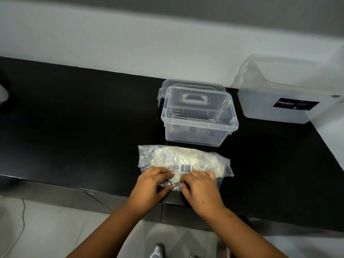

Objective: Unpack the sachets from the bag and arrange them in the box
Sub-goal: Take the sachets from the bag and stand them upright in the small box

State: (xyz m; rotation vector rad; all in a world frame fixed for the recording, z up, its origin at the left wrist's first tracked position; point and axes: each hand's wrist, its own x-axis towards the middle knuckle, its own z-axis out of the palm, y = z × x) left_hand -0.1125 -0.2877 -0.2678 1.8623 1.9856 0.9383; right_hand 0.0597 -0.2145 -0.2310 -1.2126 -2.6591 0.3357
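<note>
I see the bag (184,162), a clear plastic one with a barcode label, lying flat on the black table (83,127) with its crumpled near edge under both hands. Pale sachets (167,158) show through the film as a heap (too blurred for me to count). My left hand (153,183) pinches the bag's near edge, fingers curled down on the plastic, thumb tucked under a fold. My right hand (202,189) grips the same edge just beside the left, knuckles up, fingertips pressed into the film close to the barcode. The two hands nearly touch at the middle of the crumple.

Just beyond the fingertips, past the far side of the bag, stands the box (198,118), clear plastic, open on top, nothing in it that I can make out. Its lid (193,90) with a pale handle stands behind it. Farther off to the right of my right hand sits a bigger translucent tub (279,97) with a dark label, against the white wall (130,43).
</note>
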